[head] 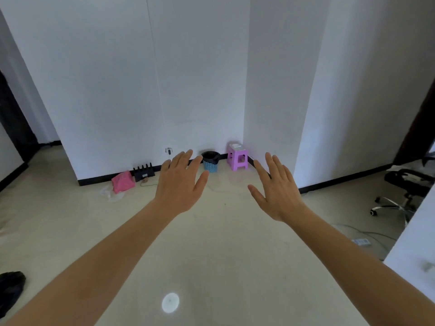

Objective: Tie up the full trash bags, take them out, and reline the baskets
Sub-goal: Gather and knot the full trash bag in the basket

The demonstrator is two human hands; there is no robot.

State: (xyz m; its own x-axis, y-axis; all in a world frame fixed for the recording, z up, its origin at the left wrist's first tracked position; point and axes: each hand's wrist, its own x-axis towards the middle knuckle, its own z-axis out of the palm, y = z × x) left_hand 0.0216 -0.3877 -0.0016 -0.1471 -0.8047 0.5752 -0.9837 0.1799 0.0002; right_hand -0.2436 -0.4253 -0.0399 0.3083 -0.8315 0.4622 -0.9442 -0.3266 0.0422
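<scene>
Blue basket [210, 166] sits on the floor [223, 243] against the white wall [188, 78], well ahead of the person. Black trash bag [210, 156] is in it, its rim folded over the basket's top edge. Can't tell from here how full it is; the bag mouth looks open, not tied.

Purple plastic stool [237, 157] stands just beside the basket on its right, in the corner, with something white on top. Left of the basket along the skirting: a black router [144, 173] with antennas up, then a pink bag [122, 181] lying on the floor with clear plastic film [110, 194] next to it.

Left hand [180, 184] and right hand [276, 191] are both held out in front, palms down, fingers straight and spread. Neither holds anything or touches anything. Both are well short of the basket.

Further out: an office chair [404, 187] at the right and a dark crumpled thing [11, 288] at the lower left edge, too cut off to identify.

Status, my read: nothing done on this basket yet. Left to do: reach the basket, tie the bag, lift it out, carry it off, fit a new liner. No spare liner identifiable in view.
</scene>
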